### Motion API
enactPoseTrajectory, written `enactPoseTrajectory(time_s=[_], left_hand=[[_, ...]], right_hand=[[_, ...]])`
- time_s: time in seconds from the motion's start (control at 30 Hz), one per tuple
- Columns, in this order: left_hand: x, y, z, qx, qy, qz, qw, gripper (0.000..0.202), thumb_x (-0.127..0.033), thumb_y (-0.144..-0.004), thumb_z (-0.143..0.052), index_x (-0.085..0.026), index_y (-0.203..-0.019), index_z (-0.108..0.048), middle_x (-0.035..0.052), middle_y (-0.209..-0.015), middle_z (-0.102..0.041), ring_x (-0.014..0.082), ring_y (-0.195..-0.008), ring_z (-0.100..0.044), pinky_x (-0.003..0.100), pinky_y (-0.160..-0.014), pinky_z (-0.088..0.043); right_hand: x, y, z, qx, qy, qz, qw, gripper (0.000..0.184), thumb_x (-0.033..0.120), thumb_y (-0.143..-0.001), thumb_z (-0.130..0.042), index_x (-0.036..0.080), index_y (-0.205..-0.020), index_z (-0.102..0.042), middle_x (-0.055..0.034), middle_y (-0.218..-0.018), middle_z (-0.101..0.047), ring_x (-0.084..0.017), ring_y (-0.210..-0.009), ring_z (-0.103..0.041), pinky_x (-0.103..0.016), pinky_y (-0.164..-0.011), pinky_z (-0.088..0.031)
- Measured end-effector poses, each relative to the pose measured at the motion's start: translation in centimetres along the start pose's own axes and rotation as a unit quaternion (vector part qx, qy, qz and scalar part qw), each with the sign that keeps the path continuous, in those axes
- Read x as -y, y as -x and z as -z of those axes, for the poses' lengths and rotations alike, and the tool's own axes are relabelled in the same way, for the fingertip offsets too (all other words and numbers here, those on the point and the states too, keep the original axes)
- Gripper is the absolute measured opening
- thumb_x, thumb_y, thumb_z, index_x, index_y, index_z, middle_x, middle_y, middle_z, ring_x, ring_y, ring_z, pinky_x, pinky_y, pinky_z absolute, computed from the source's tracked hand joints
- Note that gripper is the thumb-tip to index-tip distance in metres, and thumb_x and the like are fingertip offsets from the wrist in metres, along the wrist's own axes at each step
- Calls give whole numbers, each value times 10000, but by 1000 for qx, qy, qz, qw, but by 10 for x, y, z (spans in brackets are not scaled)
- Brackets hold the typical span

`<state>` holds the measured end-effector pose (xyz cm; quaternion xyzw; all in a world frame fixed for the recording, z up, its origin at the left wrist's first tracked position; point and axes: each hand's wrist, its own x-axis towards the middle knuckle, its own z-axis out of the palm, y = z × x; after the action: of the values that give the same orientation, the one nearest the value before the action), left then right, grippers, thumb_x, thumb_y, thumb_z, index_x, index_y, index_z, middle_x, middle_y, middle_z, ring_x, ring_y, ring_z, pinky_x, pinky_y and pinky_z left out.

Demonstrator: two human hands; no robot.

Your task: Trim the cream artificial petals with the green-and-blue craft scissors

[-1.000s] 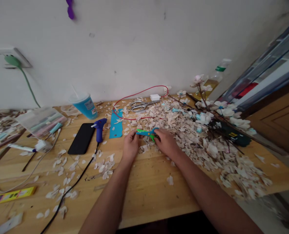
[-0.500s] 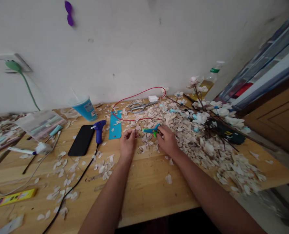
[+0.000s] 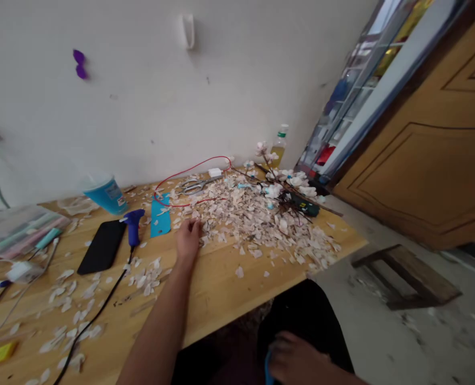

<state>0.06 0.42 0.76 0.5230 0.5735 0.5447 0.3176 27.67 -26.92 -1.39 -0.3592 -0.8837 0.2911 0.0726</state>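
My left hand (image 3: 188, 235) rests on the wooden table (image 3: 221, 299) with its fingers curled at the near edge of a heap of pale petal scraps (image 3: 257, 214); what they pinch is hidden. Down over my dark-clothed lap, below the table edge, my right hand (image 3: 297, 359) is blurred. A strip of blue (image 3: 266, 370) shows at its left side, matching the small blue and green scissors it held before.
A blue glue gun (image 3: 133, 224), black phone (image 3: 102, 246), blue card (image 3: 160, 216), blue cup (image 3: 107, 195), metal scissors (image 3: 191, 186) and red wire (image 3: 189, 171) lie behind my left hand. A flowering branch (image 3: 285, 184) and bottle (image 3: 280, 141) stand far right. A wooden pallet (image 3: 410, 272) lies on the floor.
My right hand has left the table with the small scissors and dropped to my lap. My view has swung right and up. My left hand stays by the petal heap.
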Motion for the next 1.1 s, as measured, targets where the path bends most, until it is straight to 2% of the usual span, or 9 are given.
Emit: enactPoseTrajectory(time_s=[0.13, 0.2, 0.27, 0.43, 0.5, 0.6, 0.77, 0.9, 1.1], left_hand=[[-8, 20, -4, 70, -98, -48, 992, 184, -371, -859, -597, -204, -834, -670, 57, -759, -701, 221, -726, -649, 341, -732, -498], [-13, 42, -3, 151, -150, -112, 971, 153, -318, -868, -579, -197, -862, -673, 95, -932, -732, 255, -922, -677, 392, -873, -506], [-15, 67, -1, 202, -208, -160, 944, 173, -253, -883, -542, -178, -969, -673, 132, -1211, -686, 277, -1190, -605, 435, -1054, -433], [-15, 112, 10, 213, -313, -167, 910, 327, -210, -954, -413, -144, -1191, -629, 141, -1445, -539, 251, -1391, -445, 422, -1175, -335], [-15, 117, 15, 219, -302, -156, 915, 325, -211, -957, -409, -178, -1173, -650, 105, -1460, -531, 242, -1385, -456, 420, -1166, -356], [-20, 114, 21, 186, -258, -118, 941, 311, -209, -939, -437, -203, -1120, -689, 85, -1381, -608, 239, -1290, -559, 423, -1125, -407], [-29, 102, 26, 71, -163, 5, 984, 248, -274, -871, -538, -192, -997, -735, 77, -1016, -763, 243, -973, -701, 408, -934, -523], [-28, 101, 32, 40, -68, 71, 994, 265, -345, -813, -614, -175, -975, -737, 85, -964, -763, 233, -914, -700, 382, -878, -525], [-24, 111, 49, -2, 49, 139, 989, 367, -396, -705, -749, -161, -985, -706, 93, -923, -760, 218, -851, -706, 356, -818, -537]], right_hand=[[-74, 61, -4, -8, 4, -104, 995, 290, 322, -824, -613, 290, -1102, -687, -105, -1175, -707, -332, -1260, -557, -522, -1071, -389], [-112, 79, 9, -45, -2, -124, 991, 372, 391, -852, -607, 294, -1208, -655, -127, -1322, -634, -324, -1271, -547, -502, -1088, -378], [-141, 85, 17, -97, 32, -183, 978, 357, 420, -898, -536, 246, -1182, -663, -157, -1216, -679, -334, -1170, -611, -536, -1024, -429], [-167, 77, -2, -67, 67, -81, 992, 447, 463, -899, -548, 200, -1254, -613, -141, -1231, -669, -318, -1202, -578, -564, -1113, -330], [-171, 73, -13, -92, 73, -106, 987, 423, 458, -895, -552, 196, -1215, -643, -142, -1214, -680, -324, -1187, -586, -549, -1091, -367], [-180, 65, -21, -140, 63, -154, 976, 374, 428, -885, -557, 199, -1147, -693, -132, -1204, -695, -325, -1171, -600, -507, -1039, -438], [-194, 42, -20, -175, -10, -198, 964, 324, 351, -913, -485, 265, -1105, -732, -56, -1188, -723, -269, -1112, -652, -439, -993, -486], [-203, 30, -19, -138, -35, -233, 962, 326, 338, -890, -483, 285, -1072, -749, -30, -1166, -735, -254, -1107, -662, -413, -991, -487], [-220, 21, -23, -125, -12, -306, 944, 320, 341, -812, -519, 231, -977, -771, -89, -1121, -747, -311, -1087, -674, -440, -940, -513]])
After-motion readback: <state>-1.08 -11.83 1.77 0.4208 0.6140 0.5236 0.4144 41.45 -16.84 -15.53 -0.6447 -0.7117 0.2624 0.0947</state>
